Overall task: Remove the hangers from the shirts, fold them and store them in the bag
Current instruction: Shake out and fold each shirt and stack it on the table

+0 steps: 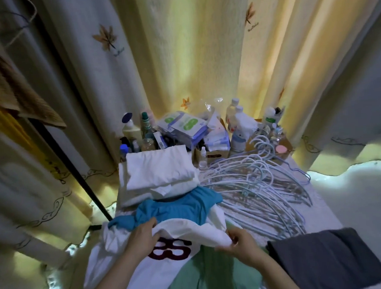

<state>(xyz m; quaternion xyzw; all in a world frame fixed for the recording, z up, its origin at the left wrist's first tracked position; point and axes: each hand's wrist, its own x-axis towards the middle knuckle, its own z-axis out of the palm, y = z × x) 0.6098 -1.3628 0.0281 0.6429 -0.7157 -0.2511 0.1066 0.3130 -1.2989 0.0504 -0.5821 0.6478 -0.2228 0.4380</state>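
White fabric fills both your hands. Your left hand [142,238] has its fingers curled into a fold of the white shirt [180,233], just above its dark red number print. Your right hand [241,242] pinches the shirt's edge on the opposite side. The shirt lies bunched between them at the near edge of the desk [318,212], over a pale green garment [217,280]. Just beyond your left fingertips a blue garment [180,209] lies crumpled, touching the shirt. Behind it sits a stack of folded white shirts [157,169]. A heap of pale hangers [260,184] covers the desk's right side. Beside your right forearm lies a folded dark grey cloth [326,259]. Bottles and boxes [183,126] crowd the far edge.
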